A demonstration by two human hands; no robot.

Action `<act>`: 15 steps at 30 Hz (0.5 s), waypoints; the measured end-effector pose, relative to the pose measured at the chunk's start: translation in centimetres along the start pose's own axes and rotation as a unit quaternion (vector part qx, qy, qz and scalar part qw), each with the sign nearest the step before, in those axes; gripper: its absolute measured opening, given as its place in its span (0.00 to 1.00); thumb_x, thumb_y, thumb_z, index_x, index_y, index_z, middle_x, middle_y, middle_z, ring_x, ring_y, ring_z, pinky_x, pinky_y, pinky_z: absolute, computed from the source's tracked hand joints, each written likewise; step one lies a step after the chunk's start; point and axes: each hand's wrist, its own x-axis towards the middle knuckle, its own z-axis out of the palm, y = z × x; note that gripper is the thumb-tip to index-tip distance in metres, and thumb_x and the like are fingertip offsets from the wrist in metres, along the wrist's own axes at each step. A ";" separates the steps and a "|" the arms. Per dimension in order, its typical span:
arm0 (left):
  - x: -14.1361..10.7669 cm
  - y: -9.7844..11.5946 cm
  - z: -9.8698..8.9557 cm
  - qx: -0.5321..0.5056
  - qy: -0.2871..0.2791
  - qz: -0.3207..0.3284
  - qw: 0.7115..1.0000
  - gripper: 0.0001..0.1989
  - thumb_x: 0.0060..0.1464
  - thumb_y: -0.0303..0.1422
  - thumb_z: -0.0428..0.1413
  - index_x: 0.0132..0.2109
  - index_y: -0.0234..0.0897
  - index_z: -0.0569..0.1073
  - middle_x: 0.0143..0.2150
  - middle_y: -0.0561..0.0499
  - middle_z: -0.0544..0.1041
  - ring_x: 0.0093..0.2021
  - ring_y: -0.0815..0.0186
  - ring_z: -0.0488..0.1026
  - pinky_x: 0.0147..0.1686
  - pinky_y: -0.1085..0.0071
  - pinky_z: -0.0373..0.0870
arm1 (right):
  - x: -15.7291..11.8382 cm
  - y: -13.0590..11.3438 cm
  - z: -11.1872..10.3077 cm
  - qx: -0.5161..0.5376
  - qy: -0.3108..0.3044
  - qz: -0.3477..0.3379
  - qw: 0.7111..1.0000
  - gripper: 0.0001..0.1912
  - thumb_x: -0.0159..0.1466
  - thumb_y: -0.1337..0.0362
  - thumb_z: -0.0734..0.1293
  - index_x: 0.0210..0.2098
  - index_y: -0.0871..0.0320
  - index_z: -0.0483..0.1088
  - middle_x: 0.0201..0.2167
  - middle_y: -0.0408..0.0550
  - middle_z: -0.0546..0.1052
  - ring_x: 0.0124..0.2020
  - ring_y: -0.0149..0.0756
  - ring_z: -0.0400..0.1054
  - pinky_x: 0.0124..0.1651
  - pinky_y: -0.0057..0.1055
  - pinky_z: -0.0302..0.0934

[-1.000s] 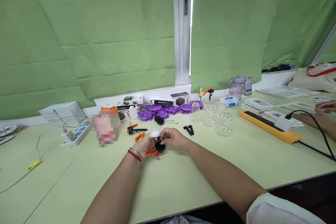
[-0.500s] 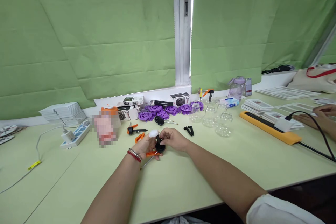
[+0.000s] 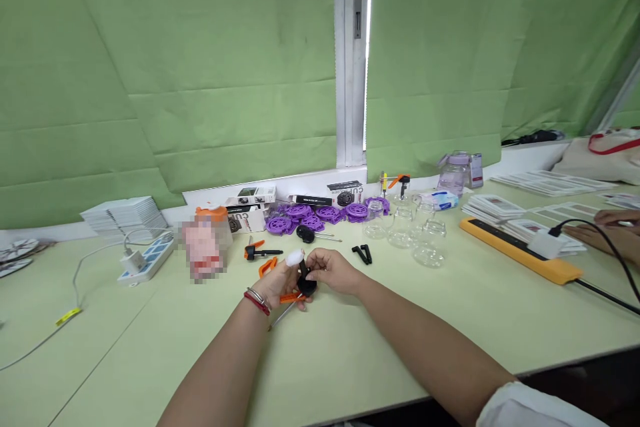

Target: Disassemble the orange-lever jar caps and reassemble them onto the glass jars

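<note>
Over the table's middle, my left hand (image 3: 278, 285) is closed around a black fitting (image 3: 307, 286) with an upright black stem. A fluffy-looking white round piece (image 3: 295, 258) sits at the stem's upper end. Out of the same grip, below the fitting, come an orange lever-like piece (image 3: 291, 297) and a thin metal rod (image 3: 281, 317). The fingertips of my right hand (image 3: 333, 271) are pinched against the fitting's right side; what lies between them is hidden. Just beyond my left hand lie an orange clip-like piece (image 3: 267, 266) and a black-and-orange part (image 3: 260, 252).
Behind are purple discs (image 3: 311, 221), a black-handled screwdriver (image 3: 307, 234) and cardboard boxes (image 3: 246, 219). Clear glass vessels (image 3: 429, 253) and two black elbow pieces (image 3: 362, 254) stand or lie to the right. Power strips (image 3: 520, 250) flank the workspace. Another person's hands (image 3: 613, 233) are at far right.
The whole view has shifted slightly, with everything lower and a little to the right. Both my hands keep the same grip on the black fitting.
</note>
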 end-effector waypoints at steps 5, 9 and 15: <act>-0.2 0.3 -0.2 -0.014 -0.014 -0.006 1.000 0.36 0.47 0.60 0.45 0.51 0.35 0.63 0.35 0.42 0.74 0.26 0.59 0.74 0.17 0.69 0.68 | 0.0 -0.3 0.2 -0.002 0.007 -0.003 1.000 0.15 0.50 0.62 0.72 0.33 0.60 0.67 0.26 0.41 0.70 0.27 0.29 0.65 0.33 0.29 0.60; -0.9 0.9 -0.5 -0.042 -0.015 0.044 0.998 0.36 0.48 0.60 0.44 0.51 0.34 0.64 0.37 0.40 0.74 0.29 0.58 0.74 0.20 0.68 0.68 | -0.1 -1.0 0.3 0.023 0.033 -0.008 0.999 0.17 0.53 0.55 0.70 0.34 0.59 0.66 0.26 0.41 0.70 0.25 0.28 0.64 0.30 0.28 0.59; -1.6 1.5 1.0 -0.017 0.022 0.273 0.962 0.35 0.46 0.59 0.49 0.51 0.36 0.65 0.48 0.40 0.70 0.43 0.56 0.70 0.37 0.62 0.70 | 0.0 -2.4 -0.2 0.104 0.092 -0.002 0.990 0.23 0.58 0.44 0.63 0.29 0.60 0.67 0.17 0.38 0.66 0.15 0.22 0.53 0.20 0.24 0.46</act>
